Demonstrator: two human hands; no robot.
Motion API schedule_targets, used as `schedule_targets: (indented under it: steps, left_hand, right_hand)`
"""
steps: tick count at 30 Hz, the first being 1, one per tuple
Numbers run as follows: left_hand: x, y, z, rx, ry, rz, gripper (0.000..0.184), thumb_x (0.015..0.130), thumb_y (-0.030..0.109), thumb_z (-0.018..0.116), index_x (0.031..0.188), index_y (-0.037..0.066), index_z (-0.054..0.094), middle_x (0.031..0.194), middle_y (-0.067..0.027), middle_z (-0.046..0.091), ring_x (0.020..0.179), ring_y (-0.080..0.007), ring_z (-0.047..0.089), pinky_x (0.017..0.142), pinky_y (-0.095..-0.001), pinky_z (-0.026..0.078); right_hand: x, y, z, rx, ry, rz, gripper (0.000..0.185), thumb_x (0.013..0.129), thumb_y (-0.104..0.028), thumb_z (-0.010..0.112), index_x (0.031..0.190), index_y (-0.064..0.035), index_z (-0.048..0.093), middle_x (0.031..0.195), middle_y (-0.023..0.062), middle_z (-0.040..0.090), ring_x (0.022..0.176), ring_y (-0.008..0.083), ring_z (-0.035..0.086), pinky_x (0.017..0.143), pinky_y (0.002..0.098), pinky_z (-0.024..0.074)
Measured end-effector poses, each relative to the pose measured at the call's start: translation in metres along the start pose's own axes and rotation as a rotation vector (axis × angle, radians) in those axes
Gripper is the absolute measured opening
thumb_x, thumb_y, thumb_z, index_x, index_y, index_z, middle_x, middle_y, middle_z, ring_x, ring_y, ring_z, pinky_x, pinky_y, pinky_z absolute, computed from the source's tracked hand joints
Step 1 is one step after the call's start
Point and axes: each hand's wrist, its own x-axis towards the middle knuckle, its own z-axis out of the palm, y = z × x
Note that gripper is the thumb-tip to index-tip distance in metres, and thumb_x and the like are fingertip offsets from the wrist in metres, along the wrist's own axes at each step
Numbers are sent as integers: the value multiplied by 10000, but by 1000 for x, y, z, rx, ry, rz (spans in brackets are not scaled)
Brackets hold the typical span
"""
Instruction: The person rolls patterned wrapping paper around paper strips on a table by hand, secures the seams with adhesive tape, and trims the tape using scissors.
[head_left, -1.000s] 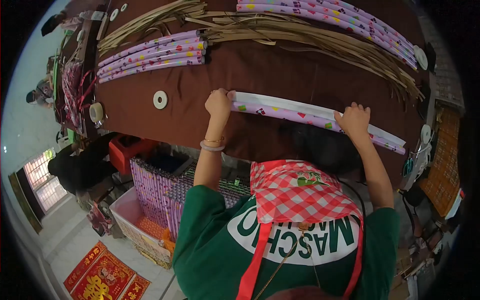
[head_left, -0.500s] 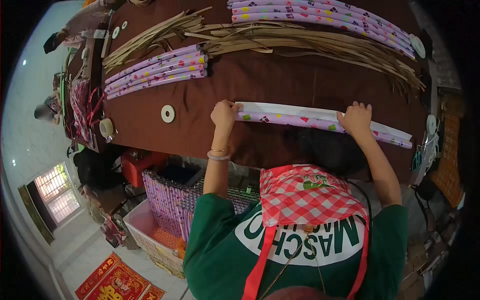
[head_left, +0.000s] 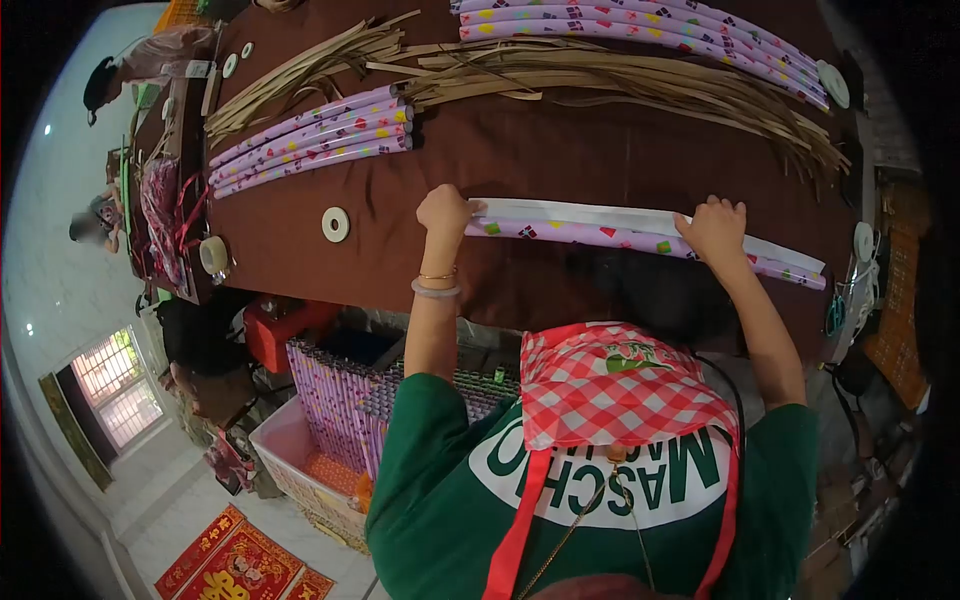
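A roll of lilac patterned wrapping paper (head_left: 600,235) lies across the brown cloth before me, with a strip of its white underside (head_left: 580,211) showing along the far edge. At the left end, my left hand (head_left: 443,212) is closed on the paper's edge, thumb toward the white strip. Farther right, my right hand (head_left: 716,232) grips the roll from above, its fingers bent over the far edge. The right end of the roll sticks out past that hand. What lies under my palms is hidden.
Finished-looking lilac rolls (head_left: 320,145) lie at left, more rolls (head_left: 640,35) at the far side. Brown strips (head_left: 620,80) stretch between them. A white ring (head_left: 336,225) and tape roll (head_left: 213,255) sit left. A tub (head_left: 290,450) of upright rolls stands below the table.
My left hand has shifted slightly left and up, and the near face of the roll has turned a little. My right hand stays at nearly the same place.
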Motion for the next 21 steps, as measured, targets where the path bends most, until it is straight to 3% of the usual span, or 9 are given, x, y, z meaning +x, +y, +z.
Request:
schedule_targets:
  steps: [4, 6, 10, 13, 15, 16, 18, 19, 21]
  left_hand:
    - [5, -1, 5, 55, 97, 75, 509, 528, 506, 768, 604, 24, 624, 639, -159, 617, 619, -301, 624, 503, -389, 473]
    - [6, 3, -6, 111, -76, -4, 524, 540, 508, 767, 764, 44, 672, 794, -130, 665, 753, -271, 655, 621, -366, 520]
    - [3, -1, -17, 137, -146, -12, 536, 535, 518, 766, 781, 50, 677, 832, -143, 663, 777, -272, 654, 629, -370, 524]
    - [7, -10, 0, 86, -115, 8, 564, 525, 530, 767, 614, 9, 571, 624, -134, 598, 634, -301, 611, 500, -401, 465]
    - [4, -7, 13, -53, 262, 249, 333, 618, 278, 756, 685, 22, 554, 680, -118, 574, 705, -295, 580, 569, -401, 457]
    - [1, -1, 8, -53, 261, 252, 333, 618, 278, 756, 685, 22, 554, 680, -118, 574, 705, -295, 580, 569, -401, 457]
    - [-4, 10, -3, -256, 188, 534, 93, 706, 100, 611, 735, 43, 543, 756, -105, 574, 811, -291, 574, 645, -410, 467]
    - [-2, 12, -1, -333, 158, 613, 236, 601, -84, 544, 798, 45, 543, 778, -108, 562, 757, -309, 533, 641, -389, 434]
    - [-3, 13, 2, -363, 130, 680, 242, 607, -84, 535, 813, 42, 542, 782, -110, 561, 768, -306, 533, 654, -389, 436]
  right_hand:
    - [-1, 1, 2, -22, 30, 6, 474, 732, -467, 575, 709, -4, 670, 768, 127, 614, 754, 266, 583, 740, 401, 381]
    - [-1, 1, 3, -26, 65, 1, 473, 718, -471, 587, 691, -6, 671, 749, 122, 612, 733, 258, 589, 712, 387, 397]
    - [1, 0, 1, 5, -21, 20, 476, 753, -470, 555, 732, -9, 672, 806, 127, 616, 782, 270, 578, 770, 410, 363]
    - [0, 1, 5, 13, 8, 9, 463, 750, -458, 556, 732, -10, 672, 811, 130, 619, 783, 270, 578, 764, 407, 365]
    - [-1, 1, 6, 10, 44, 1, 456, 748, -451, 557, 732, -10, 673, 814, 132, 621, 782, 270, 578, 761, 405, 366]
    - [-1, 0, 4, 13, 31, 4, 454, 746, -448, 557, 731, -9, 672, 814, 134, 621, 782, 270, 577, 761, 405, 366]
    - [-1, 1, 4, 18, 17, 6, 451, 743, -445, 557, 731, -9, 672, 814, 137, 622, 782, 271, 577, 762, 404, 367]
    - [-1, 0, 4, 19, 7, 10, 454, 745, -446, 558, 732, -8, 673, 811, 138, 621, 780, 270, 577, 766, 405, 367]
    - [0, 0, 4, 21, -2, 12, 456, 746, -448, 559, 734, -7, 673, 807, 138, 621, 778, 270, 576, 770, 405, 368]
